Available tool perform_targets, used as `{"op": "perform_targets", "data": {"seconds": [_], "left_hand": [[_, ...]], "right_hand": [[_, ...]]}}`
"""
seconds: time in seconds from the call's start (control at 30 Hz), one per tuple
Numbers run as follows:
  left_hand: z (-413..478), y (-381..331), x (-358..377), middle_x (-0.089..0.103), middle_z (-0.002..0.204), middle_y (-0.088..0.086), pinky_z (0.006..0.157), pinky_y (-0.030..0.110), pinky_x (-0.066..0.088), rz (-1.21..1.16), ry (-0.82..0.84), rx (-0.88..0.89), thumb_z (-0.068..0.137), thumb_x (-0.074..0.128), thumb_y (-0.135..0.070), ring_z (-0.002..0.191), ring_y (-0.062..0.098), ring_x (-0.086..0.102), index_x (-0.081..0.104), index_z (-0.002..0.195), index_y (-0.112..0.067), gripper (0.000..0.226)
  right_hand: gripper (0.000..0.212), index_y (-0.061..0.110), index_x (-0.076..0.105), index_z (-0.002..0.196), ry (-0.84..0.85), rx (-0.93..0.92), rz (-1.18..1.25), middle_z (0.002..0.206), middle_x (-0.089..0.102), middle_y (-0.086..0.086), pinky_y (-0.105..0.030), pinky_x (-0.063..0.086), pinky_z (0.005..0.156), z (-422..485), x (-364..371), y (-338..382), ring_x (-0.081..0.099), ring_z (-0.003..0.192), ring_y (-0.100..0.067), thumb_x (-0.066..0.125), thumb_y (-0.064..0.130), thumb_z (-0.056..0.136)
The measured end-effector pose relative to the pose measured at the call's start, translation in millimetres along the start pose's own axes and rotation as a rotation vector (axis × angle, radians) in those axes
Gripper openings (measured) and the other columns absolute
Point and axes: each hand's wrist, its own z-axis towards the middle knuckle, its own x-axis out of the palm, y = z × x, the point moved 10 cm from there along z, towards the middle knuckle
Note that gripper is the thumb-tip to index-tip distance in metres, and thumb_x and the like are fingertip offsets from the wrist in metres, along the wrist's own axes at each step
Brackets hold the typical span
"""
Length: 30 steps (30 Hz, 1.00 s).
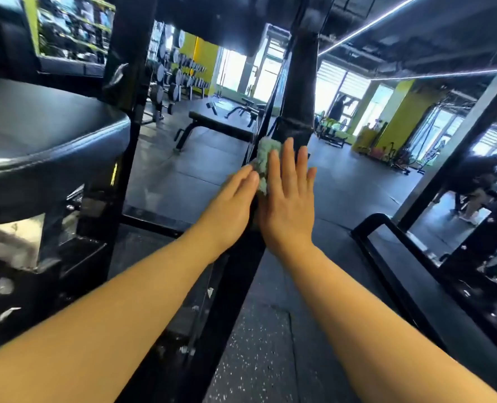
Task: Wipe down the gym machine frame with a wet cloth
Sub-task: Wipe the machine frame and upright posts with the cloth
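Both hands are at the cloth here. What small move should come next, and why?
Probably slide the cloth up the black frame post. The right hand presses it flat against the frame with straight fingers, the left hand touches its edge, and the cloth sits at the post's lower end, with bare frame just above it.

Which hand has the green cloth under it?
The right hand, flat on the cloth against the middle black bar; the left hand only lies beside it.

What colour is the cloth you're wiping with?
Pale green, seen in the head view: the cloth is pressed on the black frame.
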Motion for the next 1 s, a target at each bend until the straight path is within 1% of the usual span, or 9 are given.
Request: {"op": "perform_targets", "data": {"seconds": [0.1,0.23,0.37,0.47,0.53,0.67,0.8,0.9,1.0], "left_hand": [[26,-46,5,0.034,0.138,-0.021,0.105,0.018,0.024,0.006,0.009,0.115,0.103,0.029,-0.035,0.126,-0.005,0.032,0.031,0.145,-0.03,0.043],[41,-51,0,0.053,0.134,-0.011,0.11,0.036,0.036,-0.01,-0.089,0.101,0.101,0.03,-0.044,0.124,0.006,0.047,0.051,0.133,-0.032,0.04],[59,-57,-10,0.054,0.133,-0.008,0.108,0.038,0.037,0.032,-0.125,0.06,0.1,0.029,-0.046,0.123,0.01,0.048,0.052,0.133,-0.03,0.043],[96,-71,-5,0.051,0.13,-0.003,0.108,0.044,0.035,0.079,-0.09,-0.042,0.099,0.024,-0.052,0.119,0.018,0.047,0.051,0.131,-0.028,0.048],[112,-72,1,0.05,0.126,0.0,0.107,0.044,0.035,0.1,-0.088,-0.12,0.1,0.022,-0.05,0.116,0.02,0.047,0.053,0.123,-0.029,0.044],[118,-61,-3,0.042,0.145,0.0,0.11,0.043,0.032,0.111,-0.153,-0.321,0.098,0.024,-0.053,0.13,0.023,0.043,0.04,0.143,-0.023,0.055],[126,-62,-8,0.048,0.131,-0.002,0.105,0.042,0.038,0.137,-0.132,-0.519,0.097,0.024,-0.056,0.117,0.023,0.049,0.041,0.135,-0.023,0.053],[136,-69,-2,0.044,0.139,0.007,0.102,0.046,0.042,0.186,-0.027,-0.696,0.096,0.024,-0.057,0.121,0.03,0.048,0.033,0.144,-0.018,0.062],[138,-83,2,0.049,0.13,0.009,0.096,0.043,0.048,0.244,0.074,-0.789,0.097,0.023,-0.056,0.113,0.03,0.053,0.03,0.146,-0.02,0.061]], "right_hand": [[0.053,-0.002,0.035,0.143,-0.013,0.121,0.049,0.151,0.03,-0.021,-0.043,0.006,0.118,57,-17,-20,0.017,0.142,-0.04,0.034,0.025,0.097],[0.05,-0.004,0.044,0.138,0.022,0.12,0.088,0.147,0.04,-0.016,-0.046,0.026,0.115,56,-25,-18,0.022,0.141,-0.037,0.034,0.023,0.097],[0.046,0.004,0.038,0.143,0.236,0.129,0.141,0.152,0.033,-0.011,-0.035,0.014,0.118,91,-21,-31,0.02,0.144,-0.029,0.033,0.021,0.101],[0.049,0.012,0.02,0.151,0.571,0.228,0.163,0.16,0.011,-0.004,-0.034,0.007,0.119,140,14,-65,0.004,0.147,-0.02,0.029,0.022,0.104],[0.051,0.011,0.012,0.152,0.68,0.239,0.15,0.16,0.001,-0.005,-0.037,0.007,0.119,166,33,-78,-0.003,0.147,-0.021,0.028,0.022,0.105],[0.055,0.01,0.007,0.152,0.703,0.27,0.199,0.16,-0.004,-0.007,-0.038,0.005,0.12,161,40,-74,-0.007,0.147,-0.023,0.032,0.022,0.104],[0.057,0.01,0.01,0.152,0.747,0.219,0.229,0.16,-0.003,-0.006,-0.037,0.001,0.12,130,25,-60,-0.007,0.147,-0.022,0.037,0.021,0.103],[0.058,0.008,0.004,0.151,0.815,0.241,0.17,0.159,-0.007,-0.008,-0.041,0.002,0.12,175,55,-92,-0.01,0.146,-0.027,0.033,0.025,0.104],[0.057,0.005,0.002,0.151,0.84,0.367,0.152,0.159,-0.009,-0.01,-0.041,0.006,0.118,224,84,-128,-0.011,0.146,-0.029,0.029,0.025,0.105]]}}
